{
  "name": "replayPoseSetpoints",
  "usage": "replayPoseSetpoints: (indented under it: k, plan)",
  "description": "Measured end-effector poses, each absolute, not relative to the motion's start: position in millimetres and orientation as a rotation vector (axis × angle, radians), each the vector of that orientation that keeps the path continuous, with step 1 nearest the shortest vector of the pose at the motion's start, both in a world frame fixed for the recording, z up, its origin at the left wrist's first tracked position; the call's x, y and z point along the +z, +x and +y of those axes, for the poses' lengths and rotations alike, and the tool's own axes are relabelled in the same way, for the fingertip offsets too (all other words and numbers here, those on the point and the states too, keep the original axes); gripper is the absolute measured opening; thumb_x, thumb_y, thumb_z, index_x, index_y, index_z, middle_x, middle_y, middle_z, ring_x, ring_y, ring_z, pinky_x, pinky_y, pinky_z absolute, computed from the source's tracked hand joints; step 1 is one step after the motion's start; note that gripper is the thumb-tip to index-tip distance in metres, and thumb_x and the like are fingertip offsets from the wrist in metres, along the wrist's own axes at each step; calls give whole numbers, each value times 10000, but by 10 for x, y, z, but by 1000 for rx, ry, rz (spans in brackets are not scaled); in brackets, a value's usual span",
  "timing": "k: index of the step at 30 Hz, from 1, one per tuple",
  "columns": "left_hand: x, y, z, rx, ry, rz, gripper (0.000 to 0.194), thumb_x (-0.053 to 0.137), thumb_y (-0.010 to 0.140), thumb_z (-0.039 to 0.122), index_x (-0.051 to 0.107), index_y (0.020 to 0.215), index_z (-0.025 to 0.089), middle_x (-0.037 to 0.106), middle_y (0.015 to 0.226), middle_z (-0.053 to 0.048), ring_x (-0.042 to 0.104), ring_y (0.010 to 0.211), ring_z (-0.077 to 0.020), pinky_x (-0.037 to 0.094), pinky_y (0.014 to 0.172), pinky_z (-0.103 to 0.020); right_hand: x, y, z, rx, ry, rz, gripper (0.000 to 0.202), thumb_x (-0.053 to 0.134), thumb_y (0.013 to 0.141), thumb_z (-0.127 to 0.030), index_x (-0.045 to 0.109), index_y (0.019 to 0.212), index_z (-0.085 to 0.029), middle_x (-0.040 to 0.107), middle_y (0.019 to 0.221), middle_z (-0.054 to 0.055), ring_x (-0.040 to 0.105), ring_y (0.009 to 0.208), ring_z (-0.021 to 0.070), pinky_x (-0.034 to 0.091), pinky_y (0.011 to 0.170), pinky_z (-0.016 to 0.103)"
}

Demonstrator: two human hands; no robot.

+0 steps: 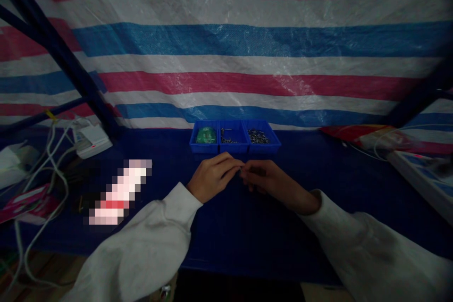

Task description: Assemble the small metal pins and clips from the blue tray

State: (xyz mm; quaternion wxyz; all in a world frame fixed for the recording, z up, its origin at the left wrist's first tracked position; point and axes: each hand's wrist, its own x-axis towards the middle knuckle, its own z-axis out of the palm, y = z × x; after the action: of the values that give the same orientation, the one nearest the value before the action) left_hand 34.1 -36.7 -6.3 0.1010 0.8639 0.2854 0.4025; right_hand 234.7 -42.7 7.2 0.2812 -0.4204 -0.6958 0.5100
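Observation:
My left hand [214, 177] and my right hand [271, 181] meet fingertip to fingertip above the blue table. Both are closed in a pinch. Anything between the fingertips is too small and dark to name. Just beyond the hands stand three joined blue bins. A green bundle [205, 135] lies in the left bin [193, 147]. Some small metal pieces [228, 140] that look like screws are in the middle bin [239, 127]. The right bin [272, 138] holds a denser heap of similar metal pieces [257, 137].
A white power strip [92, 139] and tangled white cables [53, 170] lie at the left, near a pink packet [31, 203]. A blurred-out object [120, 193] rests beside my left sleeve. At the right are a red bag [357, 136] and a white box [421, 184]. Striped sheeting [226, 37] hangs behind.

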Motion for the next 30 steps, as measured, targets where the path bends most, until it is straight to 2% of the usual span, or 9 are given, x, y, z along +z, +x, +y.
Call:
replayPoseSetpoints:
  k: [6, 11, 16, 21, 26, 30]
  plan:
    - [-105, 330, -354, 1076, 2657, 903, 216, 507, 950, 158, 638, 1119, 187, 649, 1031, -60, 652, 903, -146, 560, 793, -278, 97, 2351, -435, 1378, -1150, -1840, 317, 607, 860, -465, 610, 764, -164, 565, 628, -13, 465, 509, 82, 311, 447, 213]
    - [-94, 323, -349, 1033, 2694, 952, 129, 540, 930, 169, 643, 1007, 175, 665, 979, -50, 658, 870, -148, 556, 763, -267, 97, 2346, -441, 1397, -1121, -1820, 332, 628, 842, -485, 613, 767, -162, 573, 646, -13, 483, 530, 87, 312, 458, 216]
    - [-99, 328, -349, 1030, 2674, 933, 130, 523, 940, 172, 651, 964, 175, 678, 909, -34, 652, 804, -135, 538, 739, -259, 76, 2358, -411, 1376, -1097, -1753, 333, 571, 877, -498, 588, 828, -169, 593, 676, -7, 496, 518, 87, 321, 453, 216]
    - [-51, 363, -383, 1151, 2525, 798, 115, 574, 932, 192, 684, 956, 173, 691, 893, -38, 647, 777, -121, 517, 719, -241, 87, 2378, -391, 1337, -1034, -1810, 261, 599, 872, -413, 603, 982, -176, 619, 710, -6, 505, 526, 89, 339, 459, 217]
    - [22, 369, -398, 1213, 2414, 782, 91, 638, 900, 206, 721, 919, 177, 670, 817, -20, 578, 658, -89, 453, 610, -213, 111, 2437, -379, 1413, -1000, -1896, 261, 592, 885, -414, 656, 924, -164, 617, 709, -2, 483, 518, 78, 318, 444, 205]
    - [11, 359, -379, 1218, 2396, 844, 75, 675, 874, 234, 725, 875, 178, 632, 760, -4, 532, 623, -86, 422, 586, -218, 97, 2487, -346, 1379, -1012, -1957, 281, 581, 896, -427, 666, 893, -159, 611, 701, -3, 482, 515, 77, 327, 452, 207]
